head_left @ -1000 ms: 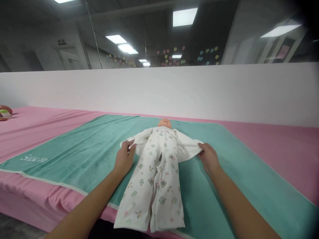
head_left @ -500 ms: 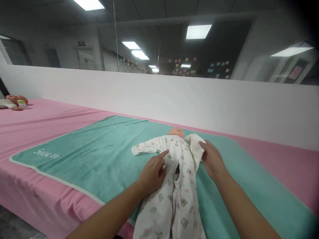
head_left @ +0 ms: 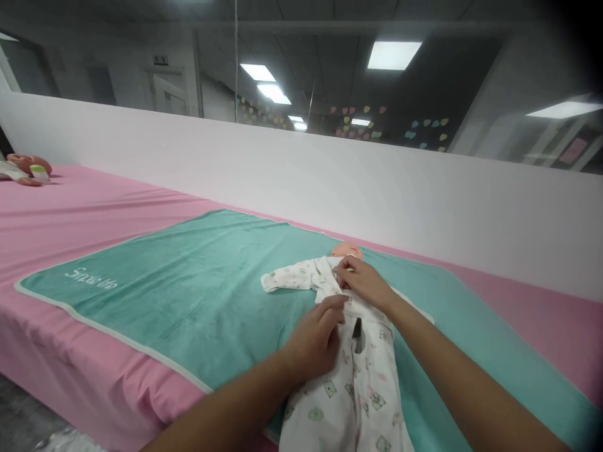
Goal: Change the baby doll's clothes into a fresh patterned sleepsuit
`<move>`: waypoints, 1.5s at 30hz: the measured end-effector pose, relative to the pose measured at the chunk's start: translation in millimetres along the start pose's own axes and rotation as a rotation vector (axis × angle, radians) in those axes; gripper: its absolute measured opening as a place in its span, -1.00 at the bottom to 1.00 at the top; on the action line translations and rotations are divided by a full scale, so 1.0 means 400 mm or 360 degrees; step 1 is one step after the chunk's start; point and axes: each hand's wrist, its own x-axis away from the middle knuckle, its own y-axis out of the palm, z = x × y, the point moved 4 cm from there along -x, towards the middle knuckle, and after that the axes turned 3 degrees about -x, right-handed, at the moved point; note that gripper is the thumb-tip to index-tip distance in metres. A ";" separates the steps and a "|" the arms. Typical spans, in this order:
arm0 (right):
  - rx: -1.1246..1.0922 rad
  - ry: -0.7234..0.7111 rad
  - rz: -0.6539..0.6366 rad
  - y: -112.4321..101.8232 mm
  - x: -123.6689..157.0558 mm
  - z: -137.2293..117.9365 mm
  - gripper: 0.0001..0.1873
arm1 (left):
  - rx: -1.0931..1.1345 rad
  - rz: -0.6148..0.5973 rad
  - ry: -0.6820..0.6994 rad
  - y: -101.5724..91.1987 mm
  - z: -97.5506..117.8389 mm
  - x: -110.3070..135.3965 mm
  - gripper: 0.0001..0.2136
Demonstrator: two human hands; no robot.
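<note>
A baby doll [head_left: 347, 250] lies on its back on a teal towel [head_left: 198, 285], dressed in a white printed sleepsuit [head_left: 348, 383]. My left hand [head_left: 315, 339] rests on the suit's front at the waist, fingers curled and pinching the fabric edge. My right hand [head_left: 362, 282] lies on the doll's chest just below the head, fingers bent and pinching the suit's front. One sleeve [head_left: 287, 278] stretches out to the left on the towel.
The towel lies on a pink sheet [head_left: 94, 213] over a long surface. A white wall [head_left: 330, 182] runs along the far side. Another doll or toy [head_left: 26, 169] lies at the far left. The near edge drops to the floor.
Both hands have left the spread side flaps and moved inward. The flaps are now closed over the doll's front, and my right hand has gone up to the chest.
</note>
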 end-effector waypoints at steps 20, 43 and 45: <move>0.0462 0.0349 0.0450 -0.045 -0.215 0.137 -0.78 | -0.0145 0.0067 -0.0404 0.001 -0.032 -0.001 -0.76; -0.0106 0.0220 0.0686 -0.045 -0.163 0.258 -0.83 | -0.0724 -0.0391 -0.0482 0.006 -0.077 -0.012 -0.76; -0.0133 0.0210 0.0680 -0.047 -0.168 0.263 -0.83 | -0.0698 -0.0314 -0.0233 0.001 -0.057 -0.013 -0.74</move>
